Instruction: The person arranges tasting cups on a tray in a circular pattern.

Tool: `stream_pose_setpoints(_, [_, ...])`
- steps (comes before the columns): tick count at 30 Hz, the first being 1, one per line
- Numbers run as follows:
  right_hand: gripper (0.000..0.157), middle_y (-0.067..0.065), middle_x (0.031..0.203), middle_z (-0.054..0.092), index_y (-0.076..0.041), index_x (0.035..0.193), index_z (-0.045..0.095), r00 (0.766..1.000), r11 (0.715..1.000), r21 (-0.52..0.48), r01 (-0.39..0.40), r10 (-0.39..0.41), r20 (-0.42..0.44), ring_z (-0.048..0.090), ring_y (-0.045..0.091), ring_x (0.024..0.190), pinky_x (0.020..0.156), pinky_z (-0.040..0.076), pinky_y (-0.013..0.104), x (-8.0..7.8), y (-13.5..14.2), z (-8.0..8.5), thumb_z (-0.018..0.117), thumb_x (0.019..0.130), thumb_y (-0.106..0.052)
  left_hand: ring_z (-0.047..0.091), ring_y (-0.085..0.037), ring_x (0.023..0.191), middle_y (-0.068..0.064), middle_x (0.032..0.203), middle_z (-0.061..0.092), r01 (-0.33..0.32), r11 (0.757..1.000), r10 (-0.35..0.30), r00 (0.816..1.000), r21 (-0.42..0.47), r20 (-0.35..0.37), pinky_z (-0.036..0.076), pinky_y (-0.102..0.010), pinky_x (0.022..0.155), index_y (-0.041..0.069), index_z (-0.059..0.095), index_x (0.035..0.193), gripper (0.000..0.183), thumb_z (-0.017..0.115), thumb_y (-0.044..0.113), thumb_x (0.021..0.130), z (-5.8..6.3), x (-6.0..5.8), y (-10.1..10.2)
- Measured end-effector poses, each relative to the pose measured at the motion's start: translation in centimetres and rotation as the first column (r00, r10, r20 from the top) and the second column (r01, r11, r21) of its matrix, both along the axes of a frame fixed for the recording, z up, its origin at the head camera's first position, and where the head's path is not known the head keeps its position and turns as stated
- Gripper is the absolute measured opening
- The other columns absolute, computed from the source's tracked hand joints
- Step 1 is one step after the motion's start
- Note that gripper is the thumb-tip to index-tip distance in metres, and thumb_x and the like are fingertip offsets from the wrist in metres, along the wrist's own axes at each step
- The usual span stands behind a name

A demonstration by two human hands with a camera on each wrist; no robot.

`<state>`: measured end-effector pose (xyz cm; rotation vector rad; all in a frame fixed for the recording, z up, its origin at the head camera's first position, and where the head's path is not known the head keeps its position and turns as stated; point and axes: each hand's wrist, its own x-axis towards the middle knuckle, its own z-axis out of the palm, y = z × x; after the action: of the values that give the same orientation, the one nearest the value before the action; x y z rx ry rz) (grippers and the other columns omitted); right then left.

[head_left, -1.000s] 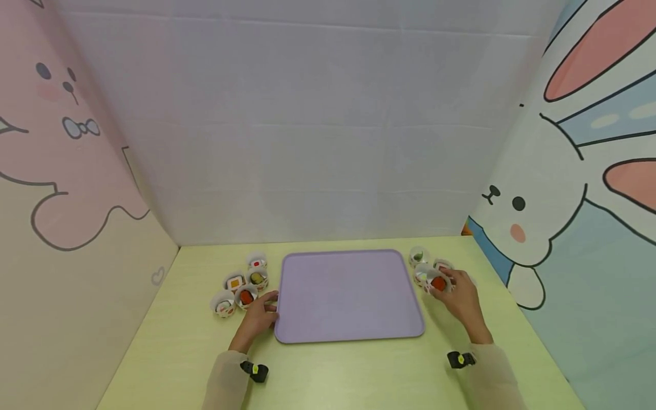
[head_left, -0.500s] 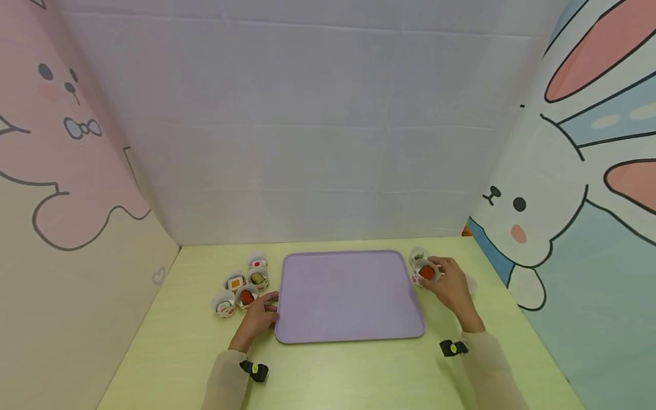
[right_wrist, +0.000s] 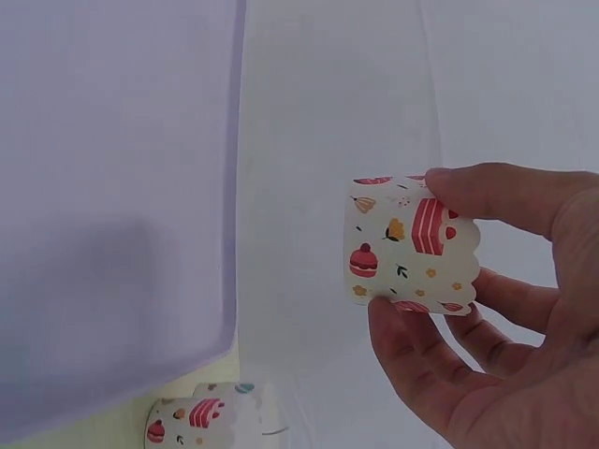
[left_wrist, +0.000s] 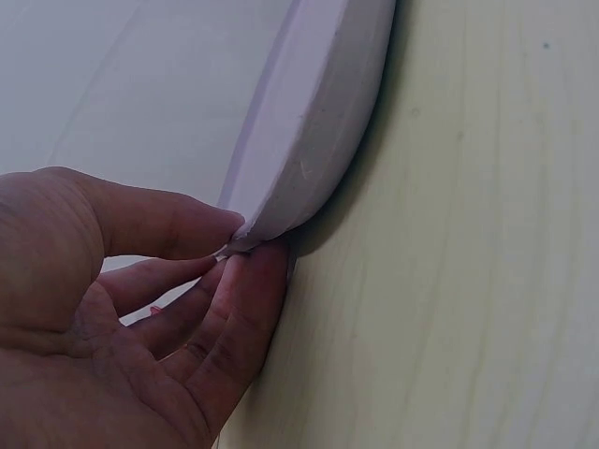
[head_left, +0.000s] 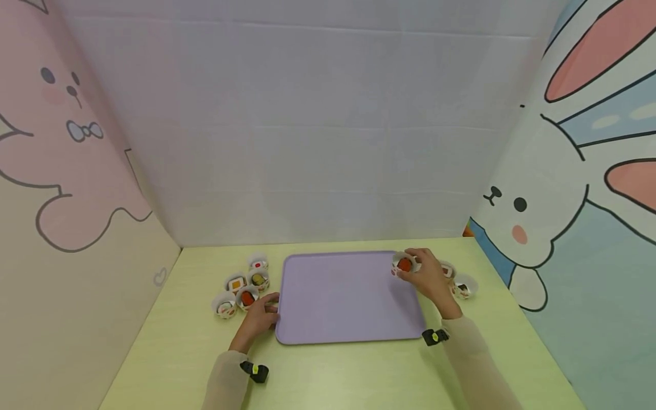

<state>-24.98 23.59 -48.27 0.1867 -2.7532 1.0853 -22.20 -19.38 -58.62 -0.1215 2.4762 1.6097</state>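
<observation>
My right hand (head_left: 429, 280) grips a paper baking cup (right_wrist: 402, 245) printed with cakes and macarons, its thumb and fingers on opposite sides of the wall. Something red (head_left: 404, 265) lies inside that cup, which is held up over the back right corner of the lilac tray (head_left: 343, 299). At the tray's left edge, my left hand (head_left: 259, 318) pinches the rim; the left wrist view has the thumb (left_wrist: 178, 223) on top and fingertips below. Several similar cups stand left of the tray, including one with a red filling (head_left: 247, 298) close to the left hand.
Other left cups hold a white-and-orange piece (head_left: 236, 283) and a greenish one (head_left: 258, 279). On the right, a cup with dark filling (head_left: 463, 287) stands near another cup (head_left: 447, 270), partly behind my hand. White fabric (head_left: 318, 142) rises behind the pale wooden table (head_left: 328, 376).
My right hand has carried the cup with the red filling leftward from the right-hand group to over the tray's corner, uncovering cups behind it. The left hand has stayed on the tray's edge.
</observation>
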Motion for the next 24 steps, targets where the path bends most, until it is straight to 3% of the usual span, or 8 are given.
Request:
stream_pose_setpoints(13, [0.059, 0.025, 0.126, 0.057, 0.002, 0.129, 0.060, 0.997, 0.998, -0.005, -0.058, 0.058, -0.051, 0.059, 0.041, 0.109, 0.084, 0.051, 0.053, -2.2, -4.2, -0.4, 0.080, 0.078, -0.017, 0.059, -0.020, 0.090, -0.019, 0.126, 0.059, -0.005, 1.000, 0.005, 1.000, 0.017, 0.013, 0.056, -0.034, 0.062, -0.003, 0.051, 0.138, 0.061, 0.061, -0.010, 0.079, 0.1, 0.1, 0.1])
stream_pose_setpoints(24, [0.057, 0.021, 0.124, 0.058, -0.002, 0.127, 0.062, 0.996, 0.997, 0.003, -0.076, 0.076, -0.036, 0.060, 0.037, 0.105, 0.085, 0.051, 0.050, -4.2, -7.0, -1.6, 0.081, 0.077, -0.019, 0.059, -0.021, 0.091, -0.018, 0.125, 0.060, -0.009, 1.000, 0.008, 1.000, 0.019, 0.011, 0.057, -0.035, 0.062, -0.002, 0.052, 0.138, 0.061, 0.061, -0.010, 0.079, 0.1, 0.1, 0.1])
